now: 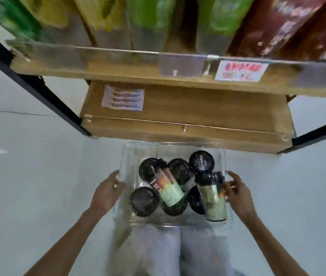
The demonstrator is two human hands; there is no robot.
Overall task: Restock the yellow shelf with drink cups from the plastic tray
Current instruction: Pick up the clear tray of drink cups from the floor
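Note:
A clear plastic tray (175, 146) sits low in front of me, over the pale floor. It holds several drink cups with black lids; most stand upright, and two lie tipped over, one in the middle (170, 191) and one at the right (214, 202), showing green labels. My left hand (106, 191) grips the tray's left wall. My right hand (237, 193) grips its right wall, next to the tipped right cup. The yellow wooden shelf (188, 108) stands just beyond the tray, its lowest board bare.
The upper shelf board (118, 70) carries tall green, yellow and dark red packs and a white price tag (240, 71). Black frame legs (38, 86) run down at both sides. My light trouser legs (178, 251) are under the tray.

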